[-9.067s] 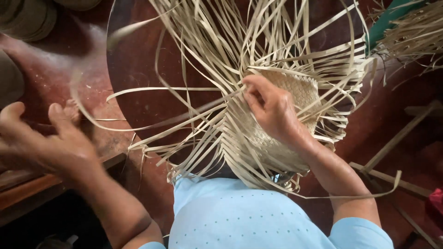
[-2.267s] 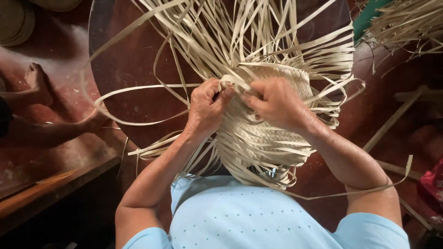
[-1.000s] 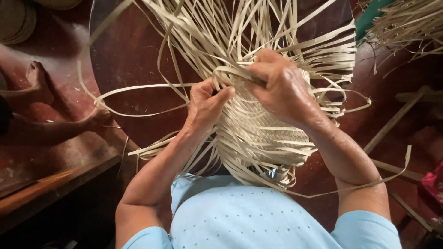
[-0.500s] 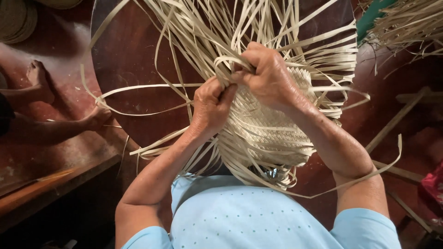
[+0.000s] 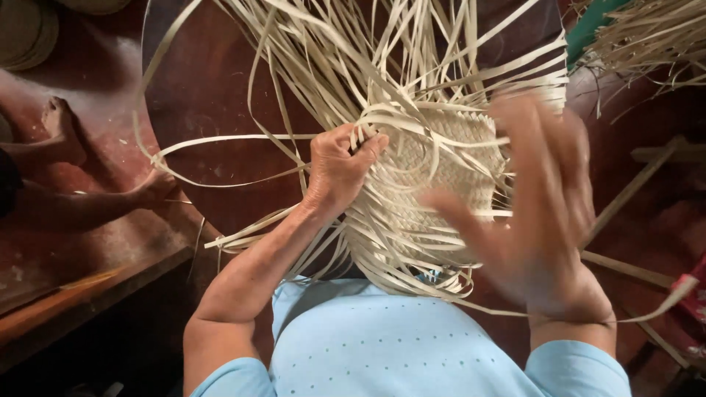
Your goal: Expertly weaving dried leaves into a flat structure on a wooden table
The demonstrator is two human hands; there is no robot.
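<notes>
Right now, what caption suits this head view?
Left hand pinches pale strips at the woven mat; blurred right hand lifts open.

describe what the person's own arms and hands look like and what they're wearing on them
Both arms are bare from the upper arm down. Short sleeves of a light blue top with small dots end at the upper arms. The left hand shows no glove, ring or watch. The right hand is motion-blurred, so fine detail cannot be told; no glove or wristband shows.

One woven mat (image 5: 448,158), half-finished, mid-scene on one round dark table (image 5: 213,95). Loose strips: too many to count. Two hands at work: left hand (image 5: 338,169), right hand (image 5: 540,198). Two bare feet (image 5: 59,129) far left. One strip bundle (image 5: 647,37) far right.
</notes>
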